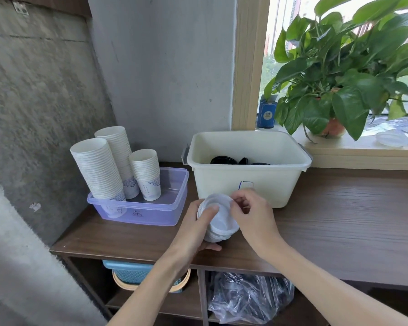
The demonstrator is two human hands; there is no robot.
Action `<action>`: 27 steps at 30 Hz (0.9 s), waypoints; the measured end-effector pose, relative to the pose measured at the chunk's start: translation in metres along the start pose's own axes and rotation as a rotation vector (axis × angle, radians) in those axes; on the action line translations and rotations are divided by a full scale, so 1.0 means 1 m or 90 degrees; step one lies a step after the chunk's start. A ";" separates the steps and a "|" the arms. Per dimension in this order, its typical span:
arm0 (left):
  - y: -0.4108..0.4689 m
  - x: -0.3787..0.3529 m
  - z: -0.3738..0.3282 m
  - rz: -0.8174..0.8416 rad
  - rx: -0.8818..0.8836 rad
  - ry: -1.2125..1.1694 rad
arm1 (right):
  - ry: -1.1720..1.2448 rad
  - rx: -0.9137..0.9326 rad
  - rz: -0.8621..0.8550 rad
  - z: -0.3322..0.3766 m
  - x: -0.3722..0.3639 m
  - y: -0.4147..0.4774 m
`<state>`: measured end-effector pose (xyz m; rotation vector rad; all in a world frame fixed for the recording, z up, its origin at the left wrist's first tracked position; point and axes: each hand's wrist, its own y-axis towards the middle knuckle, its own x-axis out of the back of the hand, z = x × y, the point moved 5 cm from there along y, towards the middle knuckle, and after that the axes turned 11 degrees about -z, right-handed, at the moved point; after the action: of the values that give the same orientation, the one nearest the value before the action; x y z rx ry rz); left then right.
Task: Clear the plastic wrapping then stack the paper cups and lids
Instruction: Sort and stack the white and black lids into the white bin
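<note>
Black lids (223,160) half hidden inside tub (245,182)

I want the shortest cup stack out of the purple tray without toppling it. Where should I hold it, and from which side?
Probably wrap the shortest cup stack around its ribbed middle, coming from its right. It stands upright, mouth up. The taller stacks crowd its left, and the purple tray leaves room on the right side.
</note>
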<state>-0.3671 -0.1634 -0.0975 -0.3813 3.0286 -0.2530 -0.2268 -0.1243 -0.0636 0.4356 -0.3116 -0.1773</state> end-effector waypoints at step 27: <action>0.006 0.006 0.016 -0.019 -0.115 -0.105 | 0.087 -0.109 0.014 -0.011 -0.005 -0.014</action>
<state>-0.3728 -0.1620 -0.1143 -0.4368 2.8927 0.0492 -0.2293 -0.1316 -0.0803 0.2725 -0.1654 -0.1508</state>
